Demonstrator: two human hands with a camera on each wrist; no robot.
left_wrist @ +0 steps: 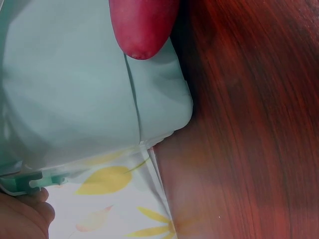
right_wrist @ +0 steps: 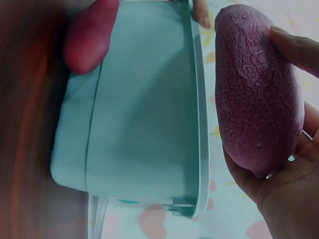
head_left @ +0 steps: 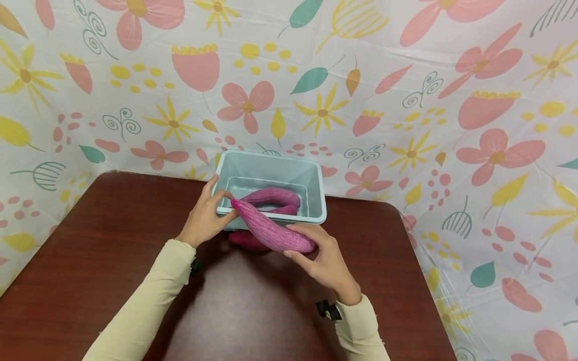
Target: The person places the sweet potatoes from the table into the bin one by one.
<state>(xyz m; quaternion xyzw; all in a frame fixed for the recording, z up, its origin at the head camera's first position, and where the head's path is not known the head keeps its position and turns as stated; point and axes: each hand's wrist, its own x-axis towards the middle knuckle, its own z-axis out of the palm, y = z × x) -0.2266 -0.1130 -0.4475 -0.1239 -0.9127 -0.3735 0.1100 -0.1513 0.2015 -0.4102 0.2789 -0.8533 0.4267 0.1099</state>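
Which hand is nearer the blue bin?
Left. The left hand is at the front left corner of the bin; the right hand, clear of it, holds a purple vegetable in front.

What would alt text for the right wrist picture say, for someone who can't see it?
The right hand holds a wrinkled purple vegetable, pictured beside a pale teal bin. A redder vegetable lies by the bin on a brown table, and part of the left hand shows at the top, near the bin's rim.
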